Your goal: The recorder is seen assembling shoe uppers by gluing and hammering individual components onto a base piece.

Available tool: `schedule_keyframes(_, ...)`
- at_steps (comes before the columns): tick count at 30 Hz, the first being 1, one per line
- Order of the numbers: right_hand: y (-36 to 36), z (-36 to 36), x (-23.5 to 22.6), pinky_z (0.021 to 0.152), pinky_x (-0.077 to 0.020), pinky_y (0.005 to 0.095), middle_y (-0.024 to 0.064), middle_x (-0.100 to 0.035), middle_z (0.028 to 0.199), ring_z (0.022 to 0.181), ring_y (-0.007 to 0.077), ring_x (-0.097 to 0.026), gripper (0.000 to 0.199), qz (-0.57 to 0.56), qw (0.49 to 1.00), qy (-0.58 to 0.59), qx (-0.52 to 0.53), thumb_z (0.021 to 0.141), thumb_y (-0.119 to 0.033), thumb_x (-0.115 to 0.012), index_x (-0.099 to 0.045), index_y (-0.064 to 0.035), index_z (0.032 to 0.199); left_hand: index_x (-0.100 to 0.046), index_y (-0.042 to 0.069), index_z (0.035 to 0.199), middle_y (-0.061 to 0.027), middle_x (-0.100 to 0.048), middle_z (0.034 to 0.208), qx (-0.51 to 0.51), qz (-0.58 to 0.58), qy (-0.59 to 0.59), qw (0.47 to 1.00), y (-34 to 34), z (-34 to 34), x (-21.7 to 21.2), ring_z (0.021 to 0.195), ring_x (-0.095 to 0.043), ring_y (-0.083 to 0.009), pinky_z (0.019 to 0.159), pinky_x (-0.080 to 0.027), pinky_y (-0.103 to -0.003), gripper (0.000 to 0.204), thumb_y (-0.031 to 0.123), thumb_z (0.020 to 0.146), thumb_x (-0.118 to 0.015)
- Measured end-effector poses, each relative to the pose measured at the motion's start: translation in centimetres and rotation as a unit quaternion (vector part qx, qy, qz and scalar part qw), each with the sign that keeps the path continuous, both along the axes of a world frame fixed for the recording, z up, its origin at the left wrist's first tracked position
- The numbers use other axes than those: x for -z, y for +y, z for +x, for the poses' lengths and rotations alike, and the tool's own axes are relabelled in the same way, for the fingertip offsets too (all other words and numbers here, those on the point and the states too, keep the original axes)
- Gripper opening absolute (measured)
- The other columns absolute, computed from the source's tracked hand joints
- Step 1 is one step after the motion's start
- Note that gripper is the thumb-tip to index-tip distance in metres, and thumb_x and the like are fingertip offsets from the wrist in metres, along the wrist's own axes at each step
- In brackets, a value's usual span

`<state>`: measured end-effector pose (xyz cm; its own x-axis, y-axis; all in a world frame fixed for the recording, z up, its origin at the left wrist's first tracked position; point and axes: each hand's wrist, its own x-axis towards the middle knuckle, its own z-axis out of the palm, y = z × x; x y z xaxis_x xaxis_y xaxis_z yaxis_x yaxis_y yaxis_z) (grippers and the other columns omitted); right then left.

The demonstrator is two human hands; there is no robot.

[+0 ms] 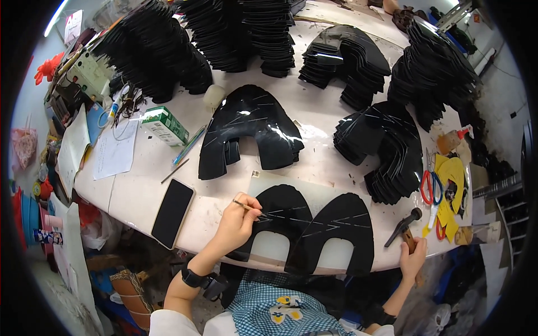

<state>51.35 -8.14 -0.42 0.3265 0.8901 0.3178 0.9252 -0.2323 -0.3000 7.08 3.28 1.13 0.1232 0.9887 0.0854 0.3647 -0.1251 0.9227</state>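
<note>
we see our left hand closed narrowly around a thin wooden-handled marking tool, its tip touching the left one of two flat black horseshoe-shaped leather pieces that lie side by side at the near edge of the white rounded table. the second black horseshoe piece sits just beside it at 3 o'clock, their inner edges touching or overlapping; both pieces' open ends hang right at the table's near rim. our right hand is wrapped around the wooden handle of a small black-headed hammer, which lies tilted at the table's edge, at 3 o'clock from the pieces.

at 12 o'clock from the left hand lies a low pile of glossy black horseshoe cutouts, with a strip of bare table between it and the pieces in work. at 2 o'clock a fanned stack of the same black cutouts curves toward the right rim. taller stacks crowd the far side. at 9 o'clock from the left hand a black phone rests at the near edge; beyond it lies open table. a green and white carton stands at 11 o'clock. red-handled scissors lie near yellow pattern sheets at the right rim.
</note>
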Motion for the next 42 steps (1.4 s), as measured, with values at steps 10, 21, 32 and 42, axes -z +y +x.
schedule_keyframes(10,0.1,-7.1,-4.0,0.036,-0.0267,0.0191,-0.0006,-0.042,0.058,0.04,0.0038,-0.034,0.041,-0.004,0.846,0.528,-0.079,0.086,-0.037,-0.056,-0.048,0.0024,0.09,-0.056,-0.003,0.083,-0.0103,-0.059,0.075,0.019,-0.02,-0.033,0.999,0.1,-0.6,0.1,0.067,-0.063,-0.0164,0.061,-0.049,-0.023,0.008,-0.007,0.077,-0.055)
schedule_keyframes(21,4.0,-16.3,-6.4,0.053,-0.0461,0.0276,0.0098,-0.06,0.071,0.053,0.0224,-0.057,0.025,-0.193,0.86,0.332,-0.337,0.072,-0.007,-0.065,-0.056,-0.0004,0.094,-0.057,-0.003,0.08,-0.0099,-0.059,0.073,0.013,0.018,-0.016,1.0,0.4,-0.7,0.1,0.061,-0.06,-0.0159,0.058,-0.048,-0.025,0.009,-0.009,0.076,-0.054)
schedule_keyframes(32,5.6,-20.5,-7.2,0.055,-0.0473,0.0342,0.0138,-0.059,0.075,0.065,0.0314,-0.06,0.03,-0.214,0.882,0.148,-0.394,0.069,-0.008,-0.065,-0.053,-0.0005,0.095,-0.057,-0.003,0.079,-0.0107,-0.058,0.073,0.011,0.038,-0.002,0.999,0.7,-0.3,-0.2,0.061,-0.061,-0.0172,0.058,-0.048,-0.025,0.01,-0.011,0.074,-0.053)
schedule_keyframes(42,5.6,-20.3,-7.2,0.055,-0.0492,0.0378,0.0143,-0.06,0.082,0.066,0.0308,-0.061,0.032,-0.266,0.865,0.123,-0.408,0.075,-0.016,-0.063,-0.049,-0.0008,0.1,-0.055,-0.002,0.077,-0.0105,-0.058,0.072,0.007,0.06,0.008,0.998,0.5,0.1,-0.4,0.063,-0.062,-0.0186,0.06,-0.049,-0.026,0.015,-0.015,0.071,-0.049)
